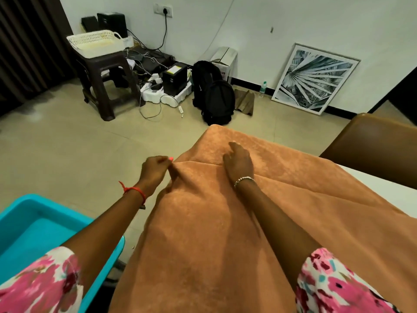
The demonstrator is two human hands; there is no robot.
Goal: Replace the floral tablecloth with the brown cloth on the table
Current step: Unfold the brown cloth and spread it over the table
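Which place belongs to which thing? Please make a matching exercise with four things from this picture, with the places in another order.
Things:
1 brown cloth
2 white basket
3 framed leaf picture
4 turquoise tub

Places:
A leaning against the wall
B at the lower left of the view
C on top of the dark stool
D spread over the table

Pairs: 1-D, 2-C, 3-A, 4-B

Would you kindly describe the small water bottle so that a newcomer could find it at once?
Look along the white wall to the framed palm-leaf picture leaning against it. Just left of its frame, on the floor, stands the water bottle: small, clear, green-capped, unlike the black backpack further left.
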